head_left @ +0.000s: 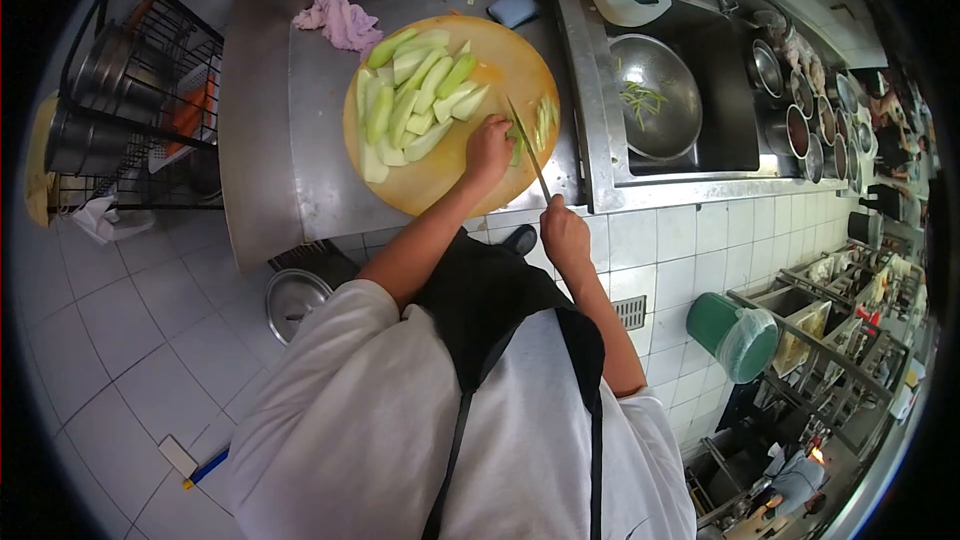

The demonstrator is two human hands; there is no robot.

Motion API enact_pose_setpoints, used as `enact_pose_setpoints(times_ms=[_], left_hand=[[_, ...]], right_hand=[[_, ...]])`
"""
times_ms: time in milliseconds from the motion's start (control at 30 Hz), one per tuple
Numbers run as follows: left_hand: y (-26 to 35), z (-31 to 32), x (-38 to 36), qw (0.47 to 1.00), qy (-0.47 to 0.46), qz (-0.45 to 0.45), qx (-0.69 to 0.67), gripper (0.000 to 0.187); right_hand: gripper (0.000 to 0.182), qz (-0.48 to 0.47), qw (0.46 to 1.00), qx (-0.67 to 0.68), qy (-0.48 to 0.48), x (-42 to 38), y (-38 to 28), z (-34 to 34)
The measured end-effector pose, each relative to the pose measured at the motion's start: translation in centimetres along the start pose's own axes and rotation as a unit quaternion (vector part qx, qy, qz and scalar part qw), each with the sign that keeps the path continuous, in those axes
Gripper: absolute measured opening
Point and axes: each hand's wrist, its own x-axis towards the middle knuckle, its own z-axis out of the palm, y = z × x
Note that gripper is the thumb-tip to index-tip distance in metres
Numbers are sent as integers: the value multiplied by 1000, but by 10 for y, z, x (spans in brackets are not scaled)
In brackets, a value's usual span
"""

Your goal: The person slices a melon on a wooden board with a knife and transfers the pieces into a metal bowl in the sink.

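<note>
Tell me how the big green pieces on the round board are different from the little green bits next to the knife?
The big pieces are long, thick wedges heaped on the far left of the cutting board; the cut strips are thin and short, in a small bunch on the right. The big pieces lie away from both hands; the strips sit just past the knife, held by the right hand, near the left hand. Both are pale green.

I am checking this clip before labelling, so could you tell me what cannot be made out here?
Head view only:
- Piece under the left hand: mostly covered by it.
- Knife handle: hidden inside the right hand.
- Contents of the steel pots at right: too small.
- Vegetable type on the cutting board: unclear.
</note>
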Motion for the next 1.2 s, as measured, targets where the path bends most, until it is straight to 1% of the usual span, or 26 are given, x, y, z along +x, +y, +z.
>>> enact_pose_setpoints(times_ms=[133,233,333,367,433,533,600,667,733,833,1100,1133,1200], left_hand=[[3,-2,0,1000,-3,-5,-11,34],[5,-5,0,1000,10,25,10,32],[10,-7,-1,999,-31,-29,1,31],[11,-8,0,999,-32,-28,-2,31],[7,-7,0,999,-36,-23,-7,31],[1,2,-1,1000,20,5,-12,28],[-2,3,-2,1000,12,2,-9,27],[-2,5,0,1000,17,-2,-13,26],[1,1,-3,999,29,-9,-18,26],[10,-4,-3,998,-9,-59,-34,24],[13,-9,-3,999,2,-31,-20,21],[13,-9,-5,999,-1,-28,-21,20],[10,-6,-6,999,25,-5,-22,20]], right_hand=[[15,-4,1000,-3,-7,-8,3,-7],[14,-7,1000,-2,-10,-13,3,-11],[14,9,1000,-8,-26,-10,3,-5],[14,19,999,-12,-33,-7,3,0],[14,-5,1000,-3,-10,7,4,11],[14,-28,999,21,12,30,4,15],[15,-36,998,44,17,34,6,10],[15,-25,998,56,35,31,3,8],[15,-24,998,57,32,24,-3,5],[15,-25,999,37,14,15,-1,-3],[14,-22,1000,5,-7,1,5,-1],[14,-11,1000,-7,-16,4,5,5],[14,14,999,-31,-32,15,4,15]])
